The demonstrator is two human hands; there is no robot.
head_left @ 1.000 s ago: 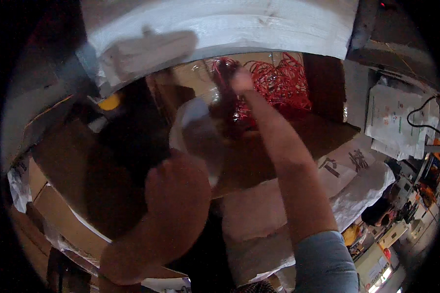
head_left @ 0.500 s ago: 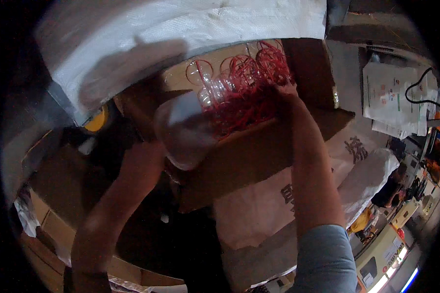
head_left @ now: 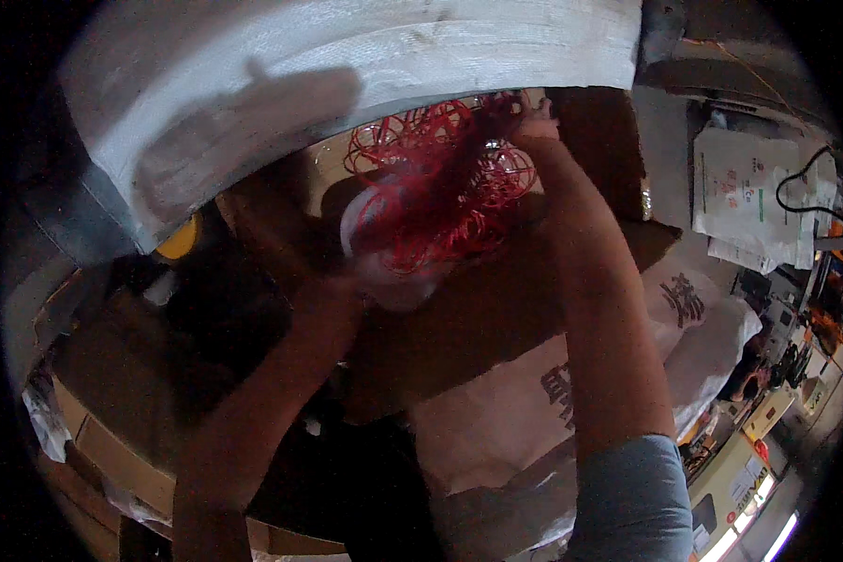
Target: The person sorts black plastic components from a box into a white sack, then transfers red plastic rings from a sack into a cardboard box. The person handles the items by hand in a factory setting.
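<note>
A tangle of thin red cord loops (head_left: pixel 445 201) spreads over the middle of the view, blurred by motion. At its upper right, my right hand (head_left: pixel 536 124) is closed, with red strands running down and left from its fingers. My left hand (head_left: pixel 339 286), dark and partly blurred, grips the lower left side of a translucent white plastic container (head_left: pixel 405 292). Red loops hang across and partly hide this container; whether it is a tub or a stiff bag I cannot tell. Both stand over an open cardboard box (head_left: pixel 464 323).
White woven sacking (head_left: pixel 440 51) bulges over the box's far side. A pale printed sack (head_left: pixel 496 426) lies at its near right. White bags (head_left: pixel 745 192) hang at the right by a black cable (head_left: pixel 806 187). A yellow round thing (head_left: pixel 180 239) sits at the left.
My right hand has moved up and slightly left, drawing the red loops along. My left hand and the white container have shifted right, and loops now lie across the container.
</note>
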